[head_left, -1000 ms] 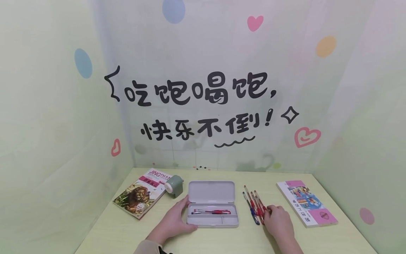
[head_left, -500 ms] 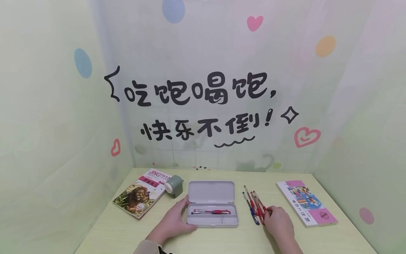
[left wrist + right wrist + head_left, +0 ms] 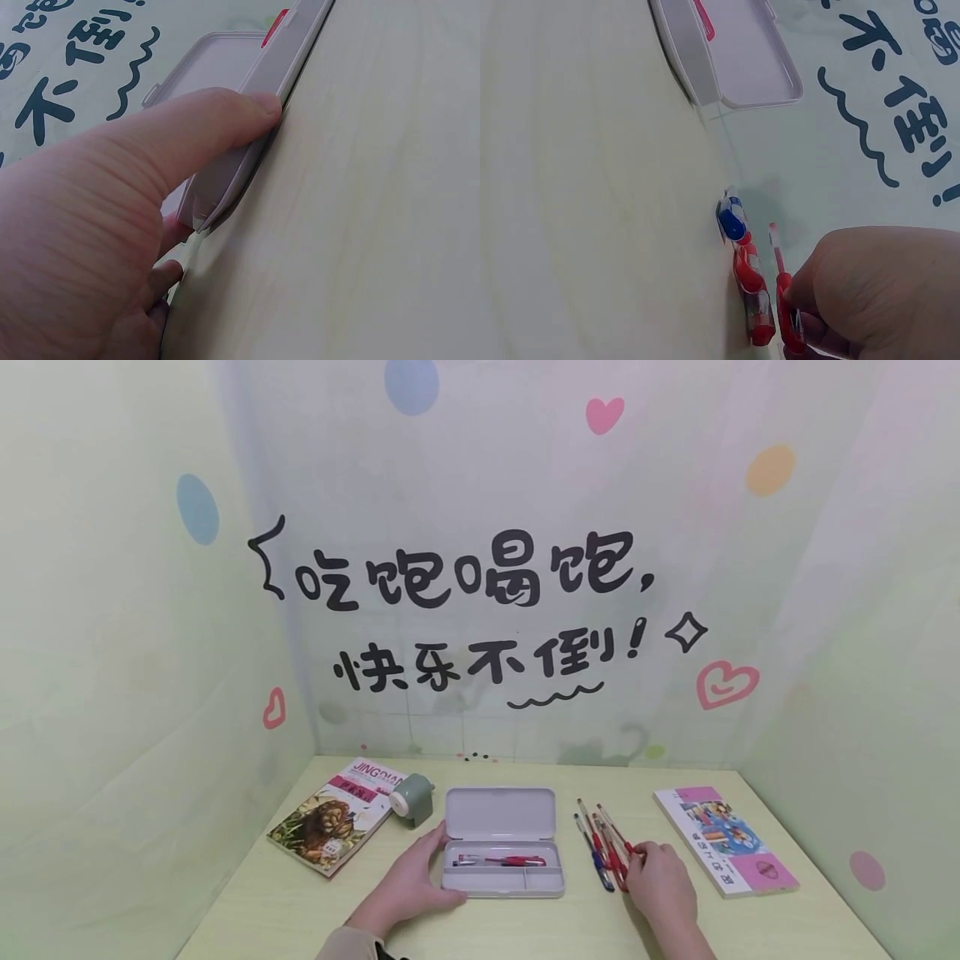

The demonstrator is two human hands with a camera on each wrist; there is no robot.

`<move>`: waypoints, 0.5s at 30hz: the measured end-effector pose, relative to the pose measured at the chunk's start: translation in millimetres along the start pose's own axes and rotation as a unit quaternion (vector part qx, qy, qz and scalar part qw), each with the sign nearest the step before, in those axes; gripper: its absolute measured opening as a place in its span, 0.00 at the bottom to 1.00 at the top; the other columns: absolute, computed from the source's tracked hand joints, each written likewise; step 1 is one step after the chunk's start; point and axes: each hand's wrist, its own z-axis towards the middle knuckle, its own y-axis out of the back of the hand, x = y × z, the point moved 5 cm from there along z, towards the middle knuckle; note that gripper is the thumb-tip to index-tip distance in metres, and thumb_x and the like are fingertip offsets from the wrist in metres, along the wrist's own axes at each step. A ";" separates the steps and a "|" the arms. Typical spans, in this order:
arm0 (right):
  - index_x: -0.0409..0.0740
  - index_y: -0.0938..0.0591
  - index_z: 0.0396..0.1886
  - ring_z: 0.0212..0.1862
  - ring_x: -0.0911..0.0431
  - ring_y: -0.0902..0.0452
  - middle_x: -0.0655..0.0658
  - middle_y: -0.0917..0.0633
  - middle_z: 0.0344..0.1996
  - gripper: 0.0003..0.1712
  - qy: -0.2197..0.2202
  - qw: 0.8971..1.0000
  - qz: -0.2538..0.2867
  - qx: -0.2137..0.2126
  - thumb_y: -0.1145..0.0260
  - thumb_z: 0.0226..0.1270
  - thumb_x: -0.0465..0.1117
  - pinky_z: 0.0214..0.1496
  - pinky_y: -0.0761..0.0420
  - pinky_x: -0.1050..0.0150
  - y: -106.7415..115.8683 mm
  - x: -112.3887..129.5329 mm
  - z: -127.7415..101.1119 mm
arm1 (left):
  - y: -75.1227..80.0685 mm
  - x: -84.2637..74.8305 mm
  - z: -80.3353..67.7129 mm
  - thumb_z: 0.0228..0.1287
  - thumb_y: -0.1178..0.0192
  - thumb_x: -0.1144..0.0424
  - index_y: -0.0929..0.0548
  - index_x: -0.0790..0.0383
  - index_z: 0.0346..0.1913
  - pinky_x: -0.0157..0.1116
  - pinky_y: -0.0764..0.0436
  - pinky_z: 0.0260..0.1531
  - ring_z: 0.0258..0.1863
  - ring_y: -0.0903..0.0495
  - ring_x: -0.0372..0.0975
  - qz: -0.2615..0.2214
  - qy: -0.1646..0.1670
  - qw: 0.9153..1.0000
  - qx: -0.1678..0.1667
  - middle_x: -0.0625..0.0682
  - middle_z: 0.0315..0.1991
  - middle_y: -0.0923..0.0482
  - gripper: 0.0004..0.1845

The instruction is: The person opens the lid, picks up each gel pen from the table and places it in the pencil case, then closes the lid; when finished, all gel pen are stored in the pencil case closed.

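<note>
A pale pencil case (image 3: 504,892) lies with its lid raised at the back, with red and dark pens (image 3: 501,861) in its long rear compartment. My left hand (image 3: 412,881) grips the case's left end; in the left wrist view the thumb lies along the front wall, with fingers around the corner. To the right, my right hand (image 3: 662,889) pinches a red pen (image 3: 786,304) between thumb and fingers, its tip end pointing away. Beside that pen, a blue pen (image 3: 601,870) and red pens (image 3: 748,270) lie close together on the table. My right fingertips are partly hidden.
On the left lie a book with a lion cover (image 3: 330,827) and a grey-green pencil sharpener (image 3: 414,799). A pink and white book (image 3: 726,841) lies at the right. Printed fabric walls (image 3: 480,735) stand around the table (image 3: 285,910).
The red pen in my right hand has shifted slightly right, apart from the other pens. My left hand and the pencil case have stayed in place.
</note>
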 end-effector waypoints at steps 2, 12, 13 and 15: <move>0.30 0.15 0.59 0.46 0.41 0.17 0.27 0.16 0.50 0.19 0.012 1.000 0.005 -0.020 0.36 0.77 0.39 0.46 0.11 0.40 2.2 4.7 -1.6 | -0.2 0.6 0.0 0.45 0.14 0.36 0.45 0.60 0.90 0.69 0.39 0.85 0.86 0.39 0.62 -0.001 0.000 1.000 0.000 0.59 0.85 0.34 0.74; 0.38 0.11 0.58 0.50 0.42 0.17 0.36 0.13 0.52 0.15 0.111 0.989 0.051 -0.083 0.33 0.79 0.38 0.50 0.14 0.42 4.7 44.5 -12.6 | 0.4 -0.4 -0.6 0.46 0.15 0.36 0.46 0.60 0.90 0.68 0.39 0.85 0.86 0.38 0.62 0.003 0.002 1.000 0.001 0.59 0.85 0.33 0.74; 0.39 0.11 0.56 0.50 0.42 0.17 0.37 0.13 0.50 0.13 0.127 0.987 0.054 -0.088 0.32 0.78 0.37 0.51 0.14 0.42 3.9 49.6 -13.9 | 0.5 -0.8 -0.8 0.46 0.15 0.36 0.46 0.61 0.90 0.69 0.39 0.85 0.86 0.38 0.62 0.004 0.000 1.000 0.000 0.59 0.85 0.33 0.74; 0.40 0.10 0.53 0.47 0.44 0.17 0.39 0.12 0.46 0.11 0.164 0.979 0.059 -0.104 0.29 0.75 0.35 0.48 0.14 0.45 0.9 59.8 -16.2 | 0.8 -0.8 -1.0 0.46 0.15 0.35 0.45 0.60 0.90 0.69 0.39 0.85 0.86 0.38 0.62 0.005 -0.001 1.000 -0.001 0.59 0.85 0.32 0.74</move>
